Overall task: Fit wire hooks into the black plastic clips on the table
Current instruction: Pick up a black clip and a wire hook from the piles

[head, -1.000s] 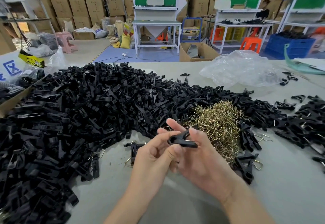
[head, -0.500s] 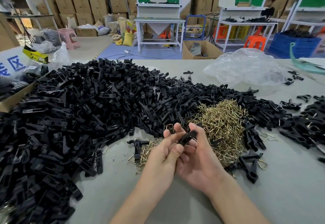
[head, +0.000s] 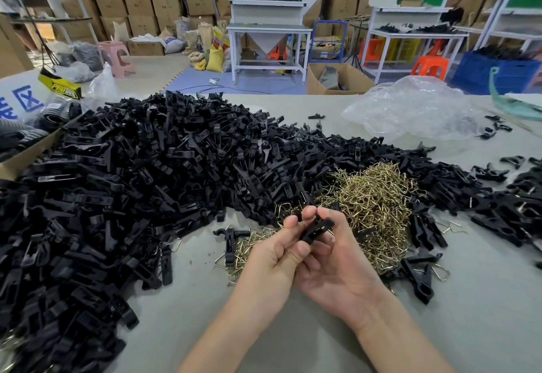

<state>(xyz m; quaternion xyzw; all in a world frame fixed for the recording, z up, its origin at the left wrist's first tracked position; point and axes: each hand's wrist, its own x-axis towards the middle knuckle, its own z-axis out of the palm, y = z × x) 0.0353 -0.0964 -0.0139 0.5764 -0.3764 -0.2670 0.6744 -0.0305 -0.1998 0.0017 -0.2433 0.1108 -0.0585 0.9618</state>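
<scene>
Both hands meet just in front of the brass wire hook pile [head: 372,205]. My left hand [head: 272,258] and my right hand [head: 337,264] together hold one black plastic clip [head: 315,230], which tilts up to the right between the fingertips. A huge heap of black clips [head: 140,191] covers the left and middle of the grey table [head: 484,323]. A smaller scatter of hooks [head: 249,248] lies just left of my left hand, with a loose clip [head: 229,237] on it. Whether a hook sits in the held clip is hidden by my fingers.
More clips, some with hooks fitted [head: 419,273], lie to the right of my hands, and another dark pile [head: 516,205] sits at the right edge. A crumpled clear plastic bag [head: 416,108] lies at the back right. A cardboard box [head: 26,152] stands at the far left.
The clip, held level a second ago, is now turned up on a slant, and my fingers have closed tighter around it. The view has shifted slightly closer to the piles.
</scene>
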